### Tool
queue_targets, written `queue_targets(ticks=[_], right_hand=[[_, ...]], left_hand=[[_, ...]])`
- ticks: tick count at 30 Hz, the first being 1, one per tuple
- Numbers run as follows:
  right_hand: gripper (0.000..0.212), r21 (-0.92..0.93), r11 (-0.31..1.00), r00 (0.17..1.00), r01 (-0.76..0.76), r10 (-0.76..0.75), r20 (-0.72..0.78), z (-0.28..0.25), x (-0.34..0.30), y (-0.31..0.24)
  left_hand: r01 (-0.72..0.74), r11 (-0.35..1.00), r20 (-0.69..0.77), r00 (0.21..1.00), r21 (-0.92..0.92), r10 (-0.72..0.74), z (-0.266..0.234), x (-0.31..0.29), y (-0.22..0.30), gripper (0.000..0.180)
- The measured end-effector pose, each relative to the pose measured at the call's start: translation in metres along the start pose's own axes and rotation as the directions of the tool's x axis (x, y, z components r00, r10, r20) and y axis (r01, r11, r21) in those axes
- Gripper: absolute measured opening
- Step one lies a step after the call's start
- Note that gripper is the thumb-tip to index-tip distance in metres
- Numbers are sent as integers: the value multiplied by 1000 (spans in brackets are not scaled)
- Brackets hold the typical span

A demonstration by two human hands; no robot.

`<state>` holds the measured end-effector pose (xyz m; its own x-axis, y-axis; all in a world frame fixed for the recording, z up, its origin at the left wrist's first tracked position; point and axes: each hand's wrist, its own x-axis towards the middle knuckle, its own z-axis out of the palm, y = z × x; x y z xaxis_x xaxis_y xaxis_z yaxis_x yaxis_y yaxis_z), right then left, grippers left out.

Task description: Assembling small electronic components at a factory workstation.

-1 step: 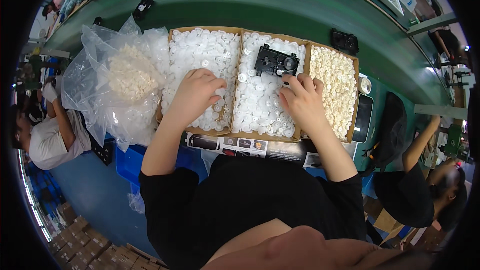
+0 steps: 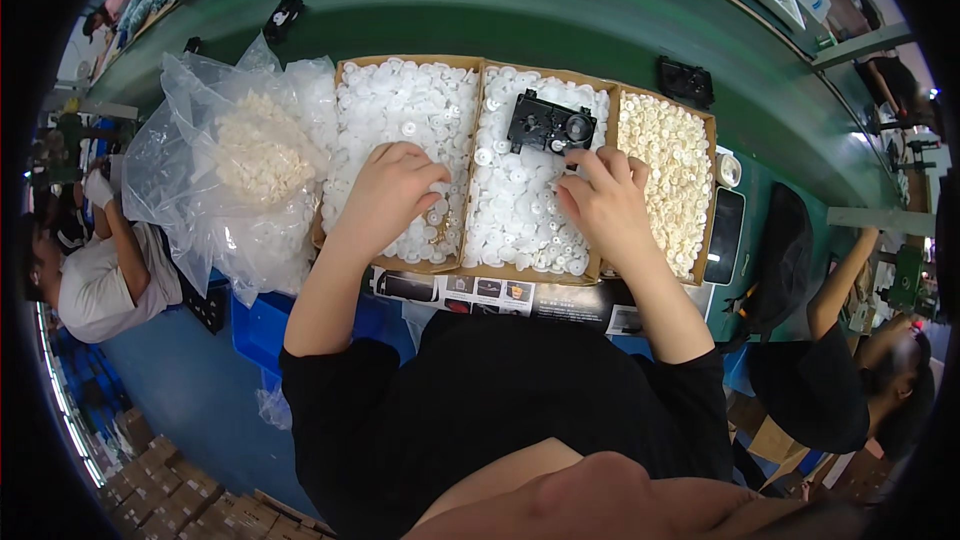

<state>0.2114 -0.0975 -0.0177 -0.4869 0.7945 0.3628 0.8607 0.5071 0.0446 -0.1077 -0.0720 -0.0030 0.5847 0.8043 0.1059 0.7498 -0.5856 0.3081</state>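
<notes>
My left hand point(image 2: 392, 196) is over the left carton point(image 2: 397, 58) of small white plastic wheels point(image 2: 405, 100), with its fingers curled in and the thumb near the index finger. Whatever its fingertips hold is too small to make out. My right hand point(image 2: 608, 202) hovers over the middle carton point(image 2: 560, 72) of white plastic gears point(image 2: 515, 210). Its thumb and fingers are bent toward each other just below a black plastic mechanism housing point(image 2: 552, 124), which rests on the gears. Anything between those fingertips cannot be made out.
A right-hand carton holds cream-coloured small parts point(image 2: 662, 170). Clear plastic bags point(image 2: 250, 160) of parts bulge at the left. Other black housings point(image 2: 685, 82) lie on the green belt point(image 2: 440, 10). A phone point(image 2: 725, 237) and tape roll point(image 2: 729, 171) sit at right. Co-workers sit on both sides.
</notes>
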Motion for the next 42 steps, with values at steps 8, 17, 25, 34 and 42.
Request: queue_targets(ticks=[8,17,25,34,42], right_hand=[[15,499,790,916,-355,401,18,5,25,16],[17,530,661,843,-531,475,252,19,40,23],[17,528,638,826,-560,482,293,16,39,25],[16,556,645,811,-525,577,97,-4,8,43],[15,613,576,760,-541,647,63,-18,-24,61]], left_hand=[[147,882,-222,937,-448,-269,3,4,7,16],[169,338,7,902,-926,-432,16,47,10,15],[24,492,-151,938,-870,-311,18,109,51,15],[99,842,-58,987,-530,-153,30,123,55,19],[-122,919,-221,974,-374,39,46,117,50,24]])
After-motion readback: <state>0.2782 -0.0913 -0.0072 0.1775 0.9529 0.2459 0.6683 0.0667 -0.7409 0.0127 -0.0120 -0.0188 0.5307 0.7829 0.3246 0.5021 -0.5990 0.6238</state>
